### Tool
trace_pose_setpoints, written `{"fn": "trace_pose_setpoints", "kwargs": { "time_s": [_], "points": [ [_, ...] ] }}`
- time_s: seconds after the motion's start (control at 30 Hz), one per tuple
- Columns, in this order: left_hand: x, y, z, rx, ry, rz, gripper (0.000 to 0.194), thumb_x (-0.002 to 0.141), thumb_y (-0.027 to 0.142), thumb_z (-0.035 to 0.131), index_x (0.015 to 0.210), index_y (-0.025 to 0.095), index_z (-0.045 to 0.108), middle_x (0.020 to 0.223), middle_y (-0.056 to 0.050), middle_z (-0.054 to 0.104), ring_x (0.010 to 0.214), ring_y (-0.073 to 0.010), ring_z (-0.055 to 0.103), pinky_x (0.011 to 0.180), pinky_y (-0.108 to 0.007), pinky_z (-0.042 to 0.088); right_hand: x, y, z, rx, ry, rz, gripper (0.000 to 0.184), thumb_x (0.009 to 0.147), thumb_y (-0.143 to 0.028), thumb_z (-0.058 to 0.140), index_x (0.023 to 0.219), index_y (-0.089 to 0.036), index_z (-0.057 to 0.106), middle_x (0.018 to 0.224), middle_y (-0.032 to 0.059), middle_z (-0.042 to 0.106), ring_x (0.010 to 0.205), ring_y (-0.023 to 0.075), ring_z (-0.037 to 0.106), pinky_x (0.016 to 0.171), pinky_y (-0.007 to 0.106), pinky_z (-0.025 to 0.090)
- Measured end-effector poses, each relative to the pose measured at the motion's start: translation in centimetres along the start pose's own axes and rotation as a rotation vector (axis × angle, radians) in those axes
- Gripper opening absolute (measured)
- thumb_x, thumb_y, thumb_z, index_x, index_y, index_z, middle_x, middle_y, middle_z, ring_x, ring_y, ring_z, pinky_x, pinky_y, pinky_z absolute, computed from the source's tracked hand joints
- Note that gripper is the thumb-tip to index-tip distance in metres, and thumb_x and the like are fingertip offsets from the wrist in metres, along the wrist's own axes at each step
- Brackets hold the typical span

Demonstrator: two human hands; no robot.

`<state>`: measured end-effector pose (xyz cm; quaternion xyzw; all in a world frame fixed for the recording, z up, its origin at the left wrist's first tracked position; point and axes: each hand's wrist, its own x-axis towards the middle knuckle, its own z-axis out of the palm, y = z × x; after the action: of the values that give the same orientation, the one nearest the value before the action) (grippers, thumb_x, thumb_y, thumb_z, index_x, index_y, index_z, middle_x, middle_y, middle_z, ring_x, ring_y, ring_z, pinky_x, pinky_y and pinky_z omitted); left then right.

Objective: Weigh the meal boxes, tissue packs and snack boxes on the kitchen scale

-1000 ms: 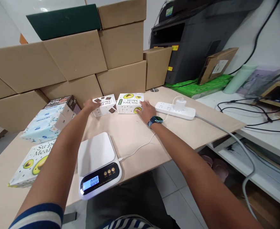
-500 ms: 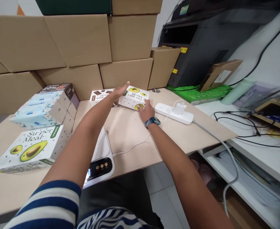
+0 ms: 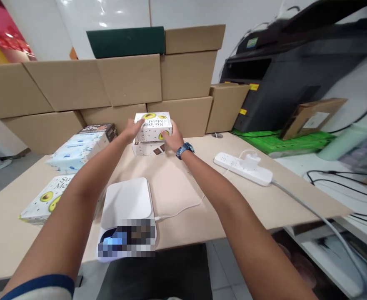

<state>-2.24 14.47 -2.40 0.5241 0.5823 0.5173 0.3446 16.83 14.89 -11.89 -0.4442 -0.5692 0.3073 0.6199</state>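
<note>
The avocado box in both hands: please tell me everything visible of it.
The avocado box, white and apparently cardboard, carries avocado pictures, small dark specks and "Su-per Meal" lettering. It looks closed and roughly level. The left hand and right hand hold opposite sides. It is above another white box; contact is unclear.

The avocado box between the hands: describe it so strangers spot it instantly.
Find the stacked cardboard boxes. In front, the left hand and right hand hold a white avocado box. Avocados distinguish it from the chocolate-print box below in view; the other avocado box lies farther left, unheld.
</note>
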Motion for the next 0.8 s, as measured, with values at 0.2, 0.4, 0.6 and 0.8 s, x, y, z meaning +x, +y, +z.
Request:
{"fn": "trace_pose_setpoints", "kwargs": {
  "time_s": [0.2,0.4,0.6,0.8],
  "points": [
    [0.6,-3.8,-1.1,0.037,0.082,-0.120,0.045,0.105,0.044,0.072,0.139,0.016,0.066,0.135,-0.012,0.072,0.120,-0.0240,0.073,0.105,-0.046,0.066,0.4,1.4,3.8,0.048,-0.015,0.114,0.076,0.090,-0.039,0.074,0.160,-0.022,0.053,0.158,0.0113,0.066,0.149,0.0277,0.061,0.137,0.054,0.041],
    [1.7,-3.8,-1.0,0.039,0.031,-0.245,0.048,0.105,0.044,0.072,0.144,0.018,0.064,0.142,-0.012,0.069,0.125,-0.0256,0.072,0.108,-0.049,0.065,0.8,2.4,4.2,0.121,0.005,0.177,0.066,0.099,-0.048,0.068,0.157,-0.022,0.050,0.157,0.0105,0.066,0.143,0.0196,0.066,0.130,0.038,0.050],
    [2.0,-4.4,-1.3,0.036,-0.047,-0.263,0.046,0.106,0.046,0.071,0.141,0.017,0.066,0.136,-0.011,0.072,0.120,-0.0236,0.074,0.106,-0.048,0.065,0.9,5.1,5.5,0.094,0.115,0.288,0.081,0.097,-0.090,0.047,0.132,-0.018,0.057,0.126,0.0156,0.075,0.118,0.0268,0.075,0.112,0.047,0.061],
    [2.5,-5.4,-0.7,0.013,-0.015,-0.227,0.050,0.096,0.049,0.081,0.132,0.019,0.068,0.132,-0.020,0.079,0.129,-0.0357,0.073,0.107,-0.050,0.056,1.9,6.1,5.6,0.018,0.096,0.058,0.100,0.097,-0.097,0.019,0.126,-0.013,0.064,0.105,0.0142,0.078,0.100,0.0224,0.078,0.092,0.039,0.067]
  ]
}}
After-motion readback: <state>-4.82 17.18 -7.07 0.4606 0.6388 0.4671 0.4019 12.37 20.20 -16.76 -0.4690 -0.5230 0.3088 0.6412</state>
